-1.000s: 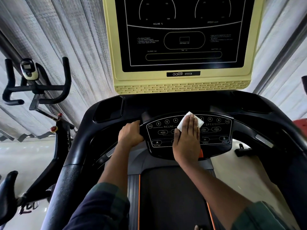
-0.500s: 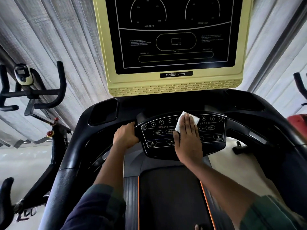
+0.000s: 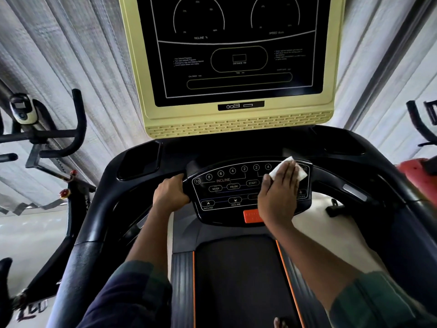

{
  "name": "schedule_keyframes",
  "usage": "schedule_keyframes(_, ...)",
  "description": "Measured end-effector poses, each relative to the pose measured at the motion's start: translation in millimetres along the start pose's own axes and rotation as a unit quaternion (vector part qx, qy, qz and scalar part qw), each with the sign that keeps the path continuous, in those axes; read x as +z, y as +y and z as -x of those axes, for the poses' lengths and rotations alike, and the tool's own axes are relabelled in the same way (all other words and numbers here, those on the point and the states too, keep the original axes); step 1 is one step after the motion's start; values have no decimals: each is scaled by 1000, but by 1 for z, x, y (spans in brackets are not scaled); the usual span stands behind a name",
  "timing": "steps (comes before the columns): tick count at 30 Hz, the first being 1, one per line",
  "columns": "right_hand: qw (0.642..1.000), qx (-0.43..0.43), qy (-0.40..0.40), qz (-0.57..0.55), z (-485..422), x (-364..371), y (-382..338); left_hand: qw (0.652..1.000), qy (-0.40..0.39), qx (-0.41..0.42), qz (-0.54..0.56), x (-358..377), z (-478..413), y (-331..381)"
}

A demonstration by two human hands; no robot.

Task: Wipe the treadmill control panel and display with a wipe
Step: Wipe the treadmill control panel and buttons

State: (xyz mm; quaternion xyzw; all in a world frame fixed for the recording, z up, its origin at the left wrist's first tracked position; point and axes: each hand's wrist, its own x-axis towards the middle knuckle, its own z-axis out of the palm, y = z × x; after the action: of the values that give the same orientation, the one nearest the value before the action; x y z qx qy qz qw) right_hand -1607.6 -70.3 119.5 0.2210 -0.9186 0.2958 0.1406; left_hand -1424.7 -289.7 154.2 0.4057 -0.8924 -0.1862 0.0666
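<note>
The black control panel (image 3: pixel 227 192) with round number buttons and INCLINE, MODE, PAUSE and START keys sits low in the middle. My right hand (image 3: pixel 279 195) lies flat on its right half, pressing a white wipe (image 3: pixel 300 172) onto the speed buttons; the wipe shows past my fingertips. My left hand (image 3: pixel 170 194) is wrapped around the black handle at the panel's left edge. Above stands the dark display (image 3: pixel 236 48) in a pale yellow frame (image 3: pixel 238 127).
An orange stop key (image 3: pixel 251 215) sits at the panel's lower edge. Black cup wells (image 3: pixel 139 162) flank the console. The belt (image 3: pixel 238 280) runs below. An exercise bike (image 3: pixel 42 138) stands left, other equipment (image 3: pixel 418 166) right, curtains behind.
My right hand has slid the wipe from the panel's middle over to its right side, uncovering the START key. My left hand kept its grip on the handle.
</note>
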Motion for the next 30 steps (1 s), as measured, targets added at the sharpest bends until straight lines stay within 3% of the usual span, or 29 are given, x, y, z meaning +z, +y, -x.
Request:
schedule_keyframes(4, 995, -91, -26, 19, -5, -5, 21, 1000, -2, -1, -1, 0, 1, 0)
schedule_keyframes(11, 999, 34, 16, 1, 4, -4, 25, 1000, -7, -7, -4, -1, 1, 1)
schedule_keyframes(18, 1000, 18, 0, -4, -28, -12, 31, 1000, 1, -4, -8, -2, 2, 2)
schedule_keyframes(24, 1000, 7, -3, 22, 18, -9, 35, 1000, -4, -5, -3, -2, 2, 2)
schedule_keyframes(30, 1000, 8, -13, -2, -22, -15, 34, 1000, 0, -2, -1, -2, 3, 1)
